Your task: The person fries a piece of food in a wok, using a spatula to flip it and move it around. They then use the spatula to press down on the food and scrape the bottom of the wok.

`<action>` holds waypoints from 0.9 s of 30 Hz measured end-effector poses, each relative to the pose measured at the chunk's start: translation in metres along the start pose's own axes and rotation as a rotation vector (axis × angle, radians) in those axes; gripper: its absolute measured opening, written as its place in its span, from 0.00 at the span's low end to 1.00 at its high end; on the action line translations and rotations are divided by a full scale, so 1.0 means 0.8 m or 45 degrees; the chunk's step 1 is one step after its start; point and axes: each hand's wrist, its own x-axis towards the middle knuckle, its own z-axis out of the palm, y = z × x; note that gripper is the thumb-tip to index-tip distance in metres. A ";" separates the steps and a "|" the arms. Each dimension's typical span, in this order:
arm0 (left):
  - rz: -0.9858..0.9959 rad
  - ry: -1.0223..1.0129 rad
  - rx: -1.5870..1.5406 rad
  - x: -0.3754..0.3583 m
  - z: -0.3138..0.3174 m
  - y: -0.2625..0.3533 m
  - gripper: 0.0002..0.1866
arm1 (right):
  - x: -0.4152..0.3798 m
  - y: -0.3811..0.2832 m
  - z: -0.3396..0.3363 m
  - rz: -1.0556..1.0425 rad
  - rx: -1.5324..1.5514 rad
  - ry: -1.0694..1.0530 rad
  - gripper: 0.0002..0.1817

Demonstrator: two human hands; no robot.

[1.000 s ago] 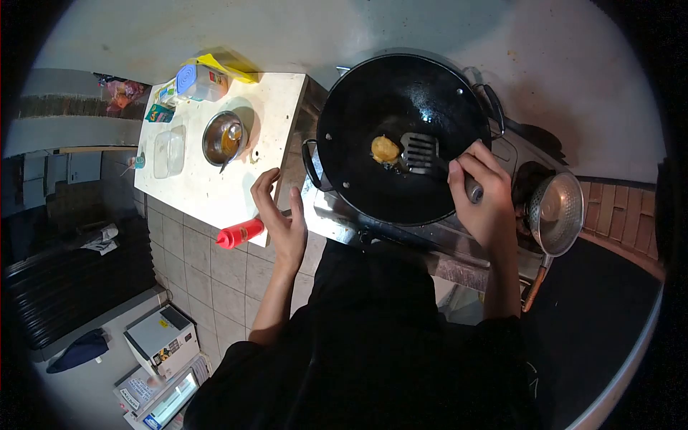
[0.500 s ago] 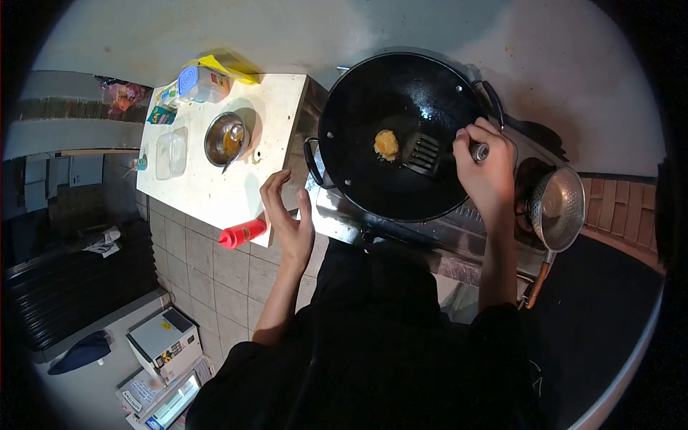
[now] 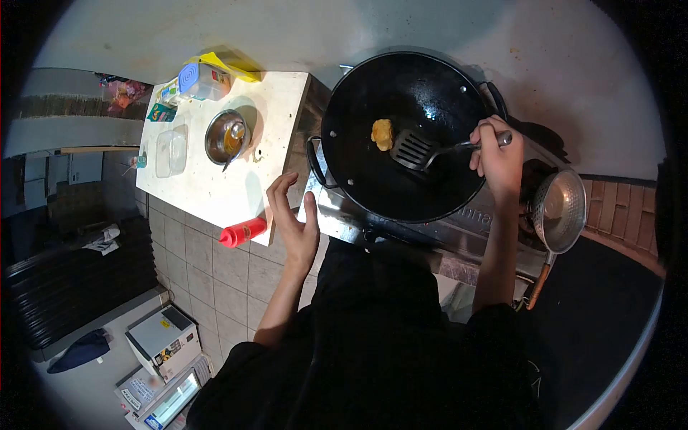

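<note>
A large black wok [image 3: 401, 197] sits on the stove, its inside shiny with oil. In it lies a small golden-brown piece of fried food [image 3: 382, 135]. My right hand [image 3: 499, 154] is closed around the handle of a slotted spatula [image 3: 413, 150], whose blade is low in the wok, its edge right beside the food. Over the gap between the wok and the table, my left hand [image 3: 295, 226] hovers with fingers apart and nothing in it. Nearest to it is a red squeeze bottle [image 3: 243, 233] lying at the table's corner.
On the white table [image 3: 204, 190] stand a metal bowl [image 3: 226, 137] with yellow liquid and a utensil, a clear plastic container [image 3: 171, 153] and a blue-lidded tub [image 3: 205, 82]. A hammered metal pan [image 3: 561, 211] with a wooden handle sits right of the wok.
The spatula's blade has moved left and now lies flatter beside the food. The food has shifted slightly left and up and looks turned. My left hand has barely moved.
</note>
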 end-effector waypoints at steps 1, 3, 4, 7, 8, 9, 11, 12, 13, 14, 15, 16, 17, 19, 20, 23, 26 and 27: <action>0.001 -0.002 -0.001 0.000 0.001 0.001 0.20 | -0.001 -0.005 -0.001 0.044 0.012 0.036 0.17; -0.023 -0.008 -0.021 0.001 0.002 0.002 0.19 | 0.000 -0.010 -0.003 0.087 0.024 0.074 0.17; -0.021 -0.009 -0.023 0.002 0.003 0.004 0.19 | 0.000 -0.011 -0.003 0.089 0.014 0.094 0.16; -0.032 -0.018 -0.042 0.002 0.004 0.006 0.19 | 0.002 -0.009 -0.005 0.067 0.011 0.094 0.16; -0.023 -0.020 -0.046 0.002 0.005 0.005 0.19 | 0.003 -0.008 -0.006 0.040 0.017 0.073 0.16; -0.014 -0.021 -0.050 0.002 0.005 0.004 0.19 | 0.004 -0.008 -0.006 0.040 0.017 0.073 0.16; -0.010 -0.019 -0.041 0.002 0.006 0.001 0.20 | 0.005 -0.007 -0.007 0.065 -0.029 0.044 0.16; -0.006 -0.017 -0.033 0.002 0.006 0.000 0.20 | 0.005 -0.005 -0.006 0.066 -0.029 0.042 0.16; -0.007 -0.017 -0.032 0.002 0.006 0.000 0.20 | 0.006 -0.004 -0.005 -0.004 -0.056 0.034 0.16; -0.015 -0.015 -0.036 0.002 0.007 -0.001 0.20 | 0.006 -0.003 -0.004 -0.073 -0.083 0.027 0.16; -0.022 -0.015 -0.039 0.002 0.008 -0.001 0.20 | 0.006 -0.005 -0.003 -0.072 -0.084 0.027 0.16; -0.023 -0.015 -0.040 0.002 0.008 -0.001 0.20 | 0.005 -0.009 -0.001 -0.078 -0.098 -0.002 0.15; -0.022 -0.016 -0.045 0.002 0.008 -0.001 0.19 | 0.004 -0.012 -0.001 -0.084 -0.112 -0.032 0.15; -0.020 -0.011 -0.052 0.002 0.008 -0.002 0.19 | 0.004 -0.015 -0.003 -0.250 -0.268 -0.032 0.13; -0.029 -0.011 -0.046 0.002 0.009 -0.002 0.19 | 0.003 -0.020 -0.002 -0.413 -0.425 -0.031 0.12; -0.051 -0.010 -0.054 0.002 0.010 0.000 0.19 | -0.007 -0.053 -0.005 -0.481 -0.565 -0.058 0.10; -0.054 -0.011 -0.059 0.002 0.012 0.002 0.19 | -0.008 -0.068 -0.006 -0.569 -0.650 -0.051 0.09; -0.047 -0.011 -0.055 0.002 0.011 0.002 0.19 | -0.007 -0.067 -0.005 -0.569 -0.651 -0.051 0.09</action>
